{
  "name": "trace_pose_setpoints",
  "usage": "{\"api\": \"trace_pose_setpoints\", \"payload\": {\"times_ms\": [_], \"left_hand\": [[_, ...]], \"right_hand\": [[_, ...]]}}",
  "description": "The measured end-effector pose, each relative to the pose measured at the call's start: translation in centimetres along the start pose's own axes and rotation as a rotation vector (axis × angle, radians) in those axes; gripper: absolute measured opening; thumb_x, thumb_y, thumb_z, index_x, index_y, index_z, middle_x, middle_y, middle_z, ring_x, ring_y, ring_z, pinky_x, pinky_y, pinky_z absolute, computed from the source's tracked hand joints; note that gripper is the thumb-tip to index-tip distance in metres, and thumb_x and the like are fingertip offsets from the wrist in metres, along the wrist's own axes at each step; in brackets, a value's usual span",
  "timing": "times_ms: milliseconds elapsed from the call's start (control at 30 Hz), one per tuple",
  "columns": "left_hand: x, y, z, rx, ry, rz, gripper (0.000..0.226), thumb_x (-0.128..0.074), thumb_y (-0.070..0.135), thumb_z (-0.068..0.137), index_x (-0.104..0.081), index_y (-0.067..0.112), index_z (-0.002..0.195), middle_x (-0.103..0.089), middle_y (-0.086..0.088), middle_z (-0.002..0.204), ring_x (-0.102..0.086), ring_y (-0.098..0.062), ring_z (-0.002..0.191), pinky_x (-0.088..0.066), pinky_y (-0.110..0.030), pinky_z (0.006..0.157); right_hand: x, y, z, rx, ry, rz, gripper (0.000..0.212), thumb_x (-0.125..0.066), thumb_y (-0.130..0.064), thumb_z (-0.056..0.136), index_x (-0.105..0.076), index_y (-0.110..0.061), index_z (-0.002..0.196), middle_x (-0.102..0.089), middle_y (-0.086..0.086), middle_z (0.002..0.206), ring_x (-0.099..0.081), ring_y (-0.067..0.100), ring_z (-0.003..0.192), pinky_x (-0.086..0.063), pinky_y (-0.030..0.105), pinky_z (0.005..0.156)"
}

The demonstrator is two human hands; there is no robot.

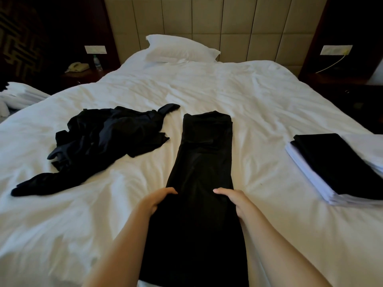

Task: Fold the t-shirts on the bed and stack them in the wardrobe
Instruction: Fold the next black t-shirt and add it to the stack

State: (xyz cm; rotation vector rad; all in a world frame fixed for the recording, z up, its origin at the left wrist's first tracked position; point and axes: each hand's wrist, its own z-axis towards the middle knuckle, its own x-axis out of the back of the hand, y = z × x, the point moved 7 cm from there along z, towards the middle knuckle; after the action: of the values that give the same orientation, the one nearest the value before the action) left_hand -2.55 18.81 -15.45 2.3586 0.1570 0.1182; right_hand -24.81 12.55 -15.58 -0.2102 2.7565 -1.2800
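head view: a black t-shirt (205, 162), folded into a long strip, is laid down the middle of the bed (269, 100) from its near edge. its sides are gripped by the left hand (160, 198) and right hand (234, 200). a crumpled black pile (103, 137) is seen toward the left edge, a folded stack (335, 168) at the right edge.

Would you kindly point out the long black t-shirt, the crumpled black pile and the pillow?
long black t-shirt (204, 162), head view, middle of the strip.
crumpled black pile (107, 133), head view, centre of the heap.
pillow (178, 48), head view, top face.
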Motion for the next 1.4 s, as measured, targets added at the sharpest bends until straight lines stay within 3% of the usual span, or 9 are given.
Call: {"api": "trace_pose_setpoints", "payload": {"times_ms": [333,500,700,800,967,1100,1200,1300,1400], "left_hand": [[0.8,-6.0,-5.3,0.010,-0.014,-0.107,0.016,-0.049,0.016,0.088,-0.053,0.004,0.079,-0.056,-0.007,0.051,-0.055,-0.019,0.041,-0.048,-0.024,0.045],[0.1,-7.5,-8.1,-0.066,0.044,-0.026,0.018,-0.049,0.017,0.092,-0.054,0.005,0.080,-0.057,-0.009,0.061,-0.055,-0.021,0.053,-0.046,-0.029,0.051],[-0.4,-7.2,-11.9,-0.092,0.043,0.055,0.011,-0.041,-0.001,0.087,-0.049,0.005,0.082,-0.053,-0.010,0.067,-0.053,-0.023,0.054,-0.047,-0.025,0.043],[-0.1,-7.6,-12.6,-0.119,0.032,-0.066,0.016,-0.036,-0.006,0.082,-0.046,0.007,0.079,-0.047,-0.008,0.063,-0.048,-0.023,0.051,-0.045,-0.023,0.038],[-0.1,-10.0,-12.5,-0.130,0.092,0.026,0.024,-0.033,-0.014,0.079,-0.038,0.009,0.074,-0.041,-0.007,0.066,-0.045,-0.020,0.051,-0.040,-0.021,0.034],[-0.3,-10.2,-13.0,-0.166,0.034,0.057,0.026,-0.043,-0.014,0.082,-0.051,0.006,0.098,-0.056,-0.014,0.086,-0.059,-0.024,0.067,-0.050,-0.024,0.044],[0.3,-10.2,-13.6,-0.162,0.002,0.055,0.027,-0.051,-0.010,0.086,-0.054,0.006,0.107,-0.061,-0.013,0.094,-0.062,-0.023,0.078,-0.054,-0.023,0.051],[1.4,-9.7,-13.7,-0.195,0.041,0.009,0.032,-0.056,-0.003,0.088,-0.054,0.003,0.119,-0.063,-0.012,0.097,-0.062,-0.020,0.080,-0.054,-0.020,0.053],[2.1,-8.8,-13.7,-0.238,0.061,-0.104,0.039,-0.052,0.003,0.093,-0.047,0.007,0.131,-0.058,-0.009,0.085,-0.059,-0.012,0.060,-0.049,-0.015,0.044]], "right_hand": [[0.1,5.5,-5.2,-0.012,0.013,-0.045,0.077,-0.082,-0.018,0.069,-0.045,0.001,0.133,-0.058,0.018,0.122,-0.058,0.035,0.107,-0.051,0.038,0.075],[0.0,7.7,-7.7,0.015,-0.014,-0.124,0.085,-0.083,-0.020,0.069,-0.036,0.000,0.137,-0.049,0.017,0.133,-0.049,0.034,0.121,-0.045,0.044,0.096],[-0.6,9.8,-10.2,-0.012,-0.099,-0.144,0.070,-0.083,-0.017,0.067,-0.050,0.005,0.125,-0.064,0.019,0.111,-0.065,0.030,0.095,-0.055,0.034,0.069],[0.2,10.2,-10.7,0.029,-0.104,-0.016,0.060,-0.080,-0.014,0.070,-0.056,0.006,0.121,-0.067,0.020,0.108,-0.067,0.032,0.094,-0.055,0.034,0.070],[1.8,11.9,-11.3,0.092,0.052,-0.115,0.067,-0.083,-0.016,0.067,-0.051,0.001,0.124,-0.061,0.016,0.120,-0.059,0.032,0.109,-0.049,0.044,0.095],[2.1,12.0,-12.1,0.103,0.052,-0.159,0.074,-0.081,-0.020,0.071,-0.043,-0.002,0.132,-0.053,0.012,0.130,-0.050,0.030,0.120,-0.043,0.041,0.101],[2.6,11.7,-13.1,0.092,0.008,-0.103,0.050,-0.076,-0.012,0.077,-0.049,-0.001,0.117,-0.058,0.009,0.112,-0.054,0.027,0.106,-0.047,0.036,0.086],[3.0,10.5,-13.8,0.126,-0.010,0.089,0.038,-0.066,0.002,0.081,-0.053,-0.002,0.117,-0.060,0.012,0.093,-0.060,0.026,0.080,-0.051,0.025,0.048],[3.1,9.0,-14.2,0.156,-0.030,0.253,0.041,-0.055,0.008,0.087,-0.052,-0.013,0.122,-0.059,0.012,0.084,-0.062,0.019,0.058,-0.043,0.017,0.035]]}}
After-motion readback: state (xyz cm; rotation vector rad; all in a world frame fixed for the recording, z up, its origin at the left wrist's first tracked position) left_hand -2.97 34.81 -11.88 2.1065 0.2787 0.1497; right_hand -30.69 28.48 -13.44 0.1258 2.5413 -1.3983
